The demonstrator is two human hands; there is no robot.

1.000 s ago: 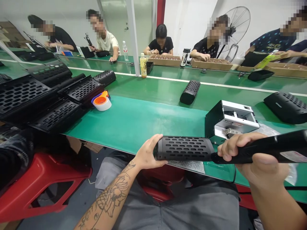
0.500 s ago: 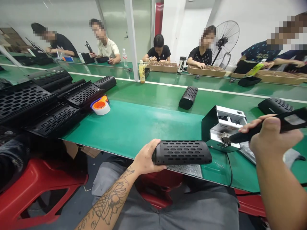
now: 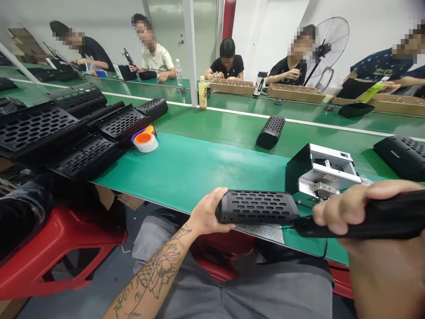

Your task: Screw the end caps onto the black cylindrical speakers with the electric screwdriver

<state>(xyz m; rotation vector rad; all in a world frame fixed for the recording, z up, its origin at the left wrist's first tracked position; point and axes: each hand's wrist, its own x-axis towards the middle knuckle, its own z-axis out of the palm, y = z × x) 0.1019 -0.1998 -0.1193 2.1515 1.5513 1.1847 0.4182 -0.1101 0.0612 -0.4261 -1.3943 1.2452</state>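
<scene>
At the table's near edge, my left hand (image 3: 210, 213) is closed round the left end of a black perforated housing (image 3: 260, 207), which lies lengthwise with its slotted side up. My right hand (image 3: 352, 210) grips a black electric screwdriver (image 3: 395, 218), held level and pointing left. Its thin bit reaches close to the housing's lower right end; whether it touches, I cannot tell. Behind the right hand stands a small white and black screw feeder (image 3: 327, 161), partly covered by the fingers.
Black perforated shells (image 3: 33, 126) are piled at the left, near a tape roll (image 3: 146, 142). Further housings stand on the green table, one (image 3: 270, 132) beyond the mat and another (image 3: 401, 156) at right. A yellow bottle (image 3: 202, 94) stands by a post. Several co-workers sit opposite.
My right hand has brought the screwdriver down and left, from the screw feeder to the housing's right end. The left hand keeps its hold on the housing. The view has shifted slightly.
</scene>
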